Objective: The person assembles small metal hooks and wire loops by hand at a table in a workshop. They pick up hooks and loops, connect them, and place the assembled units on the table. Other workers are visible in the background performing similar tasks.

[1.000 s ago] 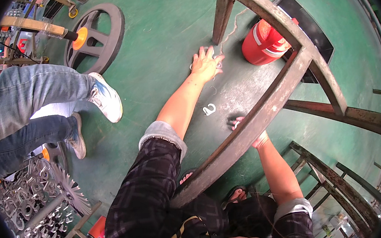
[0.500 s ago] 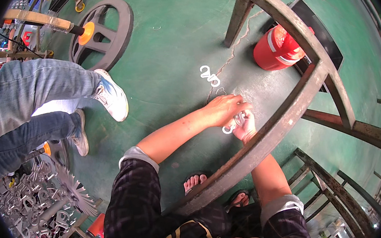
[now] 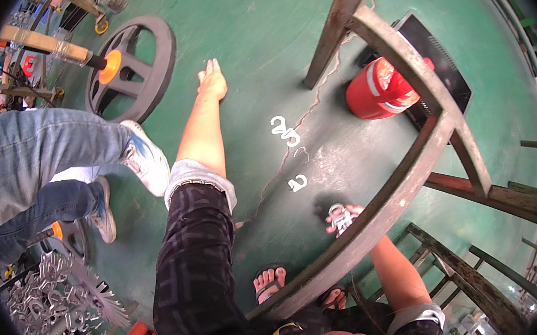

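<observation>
Stretched out at the upper left, my left hand (image 3: 212,84) is down by the green floor near the dark wheel. Its fingers are extended, and I see nothing held in them. My right hand (image 3: 344,217), partly hidden behind a metal frame bar, grips several shiny hook-shaped metal pieces (image 3: 341,220). Between my hands, hook-shaped pieces lie on the floor: one (image 3: 278,125) touches or nearly touches another (image 3: 290,137), and a third (image 3: 298,183) lies apart, closer to me. A thin curved outline (image 3: 304,154) shows between them; I cannot tell what it is.
A curved metal frame (image 3: 388,201) crosses in front of me. Beyond it stands a red bucket-like container (image 3: 374,93) beside a black panel (image 3: 442,54). At left are a large spoked wheel (image 3: 164,55), another person's legs (image 3: 53,143) and a heap of metal parts (image 3: 48,298).
My left hand has left my right hand and reached far forward and left. The right hand has drawn slightly back with metal pieces. A hook-shaped piece now shows where my left hand was.
</observation>
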Tool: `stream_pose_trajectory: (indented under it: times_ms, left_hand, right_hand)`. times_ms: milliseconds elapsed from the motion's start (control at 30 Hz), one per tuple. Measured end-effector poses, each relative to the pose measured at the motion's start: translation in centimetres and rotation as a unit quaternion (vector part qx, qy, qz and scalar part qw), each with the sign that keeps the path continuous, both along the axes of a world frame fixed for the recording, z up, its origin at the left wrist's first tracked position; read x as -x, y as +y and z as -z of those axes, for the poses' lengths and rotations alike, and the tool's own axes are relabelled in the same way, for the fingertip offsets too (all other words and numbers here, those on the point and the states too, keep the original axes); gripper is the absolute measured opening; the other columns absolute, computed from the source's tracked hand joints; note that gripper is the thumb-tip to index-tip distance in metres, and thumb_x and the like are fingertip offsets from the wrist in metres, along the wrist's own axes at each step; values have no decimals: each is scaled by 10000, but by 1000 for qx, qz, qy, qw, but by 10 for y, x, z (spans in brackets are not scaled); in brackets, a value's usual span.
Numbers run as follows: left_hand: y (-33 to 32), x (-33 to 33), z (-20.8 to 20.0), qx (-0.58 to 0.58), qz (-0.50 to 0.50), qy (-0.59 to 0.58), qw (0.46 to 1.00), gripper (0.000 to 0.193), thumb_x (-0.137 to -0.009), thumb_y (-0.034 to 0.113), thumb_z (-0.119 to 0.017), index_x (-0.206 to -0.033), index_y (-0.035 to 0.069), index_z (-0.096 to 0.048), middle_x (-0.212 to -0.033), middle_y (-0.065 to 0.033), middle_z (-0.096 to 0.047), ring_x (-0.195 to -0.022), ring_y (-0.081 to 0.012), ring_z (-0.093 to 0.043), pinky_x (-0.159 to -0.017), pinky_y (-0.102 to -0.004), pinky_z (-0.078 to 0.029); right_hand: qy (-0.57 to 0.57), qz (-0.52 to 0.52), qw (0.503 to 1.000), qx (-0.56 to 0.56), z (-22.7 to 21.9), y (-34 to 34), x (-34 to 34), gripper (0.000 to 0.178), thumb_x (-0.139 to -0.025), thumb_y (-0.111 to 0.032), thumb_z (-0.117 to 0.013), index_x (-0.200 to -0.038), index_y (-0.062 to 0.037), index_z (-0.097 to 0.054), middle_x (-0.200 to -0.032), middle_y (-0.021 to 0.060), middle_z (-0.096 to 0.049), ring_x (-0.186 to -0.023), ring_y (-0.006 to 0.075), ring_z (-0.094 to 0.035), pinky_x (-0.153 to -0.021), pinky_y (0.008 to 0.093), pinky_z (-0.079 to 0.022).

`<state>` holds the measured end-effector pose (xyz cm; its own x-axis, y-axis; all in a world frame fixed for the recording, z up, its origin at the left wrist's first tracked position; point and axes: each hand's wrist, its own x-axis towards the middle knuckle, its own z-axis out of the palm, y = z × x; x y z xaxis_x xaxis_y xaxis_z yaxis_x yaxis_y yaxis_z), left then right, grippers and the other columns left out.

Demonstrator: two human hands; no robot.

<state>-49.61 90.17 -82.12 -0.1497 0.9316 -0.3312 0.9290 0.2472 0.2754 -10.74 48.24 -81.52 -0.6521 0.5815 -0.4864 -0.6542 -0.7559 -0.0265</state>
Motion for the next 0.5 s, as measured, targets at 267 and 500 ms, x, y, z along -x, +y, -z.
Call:
stream_pose_trajectory:
  times_ms: [267, 500]
  left_hand:
    - [-26, 6, -2, -167, 74, 148, 972, 193, -890, 130, -499, -1017, 33, -607, -1046, -146, -655, -984, -322, -640, -846, -429, -530]
    - [-165, -96, -68, -160, 237, -270, 919, 192, -771, 14, -595, -960, 50, -588, -748, -120, -649, -707, -251, -666, -629, -377, -534]
  right_hand:
    - [-100, -25, 991, 91, -6, -14, -9, 502, -936, -459, -510, -1209, -47, -602, -1234, 141, -617, -1119, 297, -596, -980, 464, -466]
    - [53, -28, 998, 37, -36, 68, 25, 491, -955, -448, -489, -1097, -1, -632, -1234, 212, -581, -1019, 417, -623, -853, 523, -529]
